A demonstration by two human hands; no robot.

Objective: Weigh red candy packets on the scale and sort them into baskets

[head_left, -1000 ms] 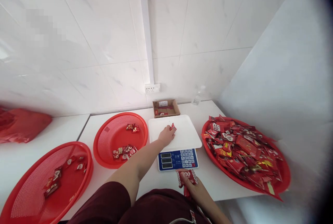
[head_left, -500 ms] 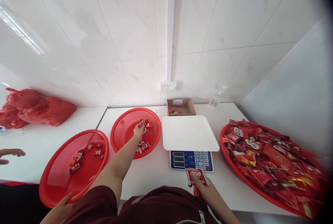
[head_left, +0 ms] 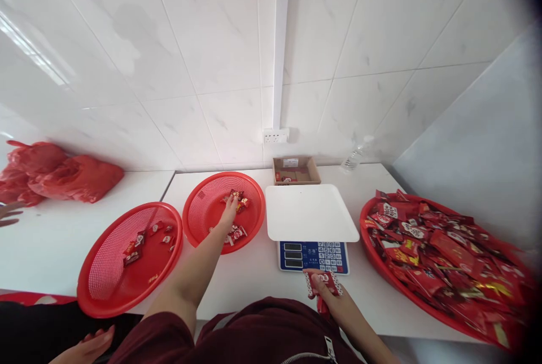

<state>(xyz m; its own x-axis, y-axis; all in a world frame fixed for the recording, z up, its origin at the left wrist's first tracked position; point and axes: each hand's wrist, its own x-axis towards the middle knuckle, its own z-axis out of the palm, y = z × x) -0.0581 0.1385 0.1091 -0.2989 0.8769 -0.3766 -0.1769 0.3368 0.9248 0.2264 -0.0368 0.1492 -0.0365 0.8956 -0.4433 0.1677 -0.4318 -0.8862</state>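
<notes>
My left hand (head_left: 230, 209) reaches into the middle red basket (head_left: 203, 223), fingers stretched out and touching a small cluster of red wrapped candies (head_left: 237, 198) at its far side. More candies (head_left: 236, 233) lie nearer in that basket. My right hand (head_left: 329, 294) rests at the table's near edge, just in front of the scale's blue keypad (head_left: 313, 255), closed on a few red candy packets (head_left: 322, 282). The scale's white pan (head_left: 311, 214) carries nothing.
A big red tray (head_left: 381, 273) heaped with red candy packets fills the right. A second red basket (head_left: 105, 279) with a few candies sits left. A cardboard box (head_left: 294, 170), a bottle (head_left: 354, 158) and red bags (head_left: 63, 175) stand behind. Another person's hands (head_left: 87, 346) show at left.
My left hand carried a candy from the scale pan over to the middle basket and now lies stretched among its candies. The right hand kept its packets. The view swung left.
</notes>
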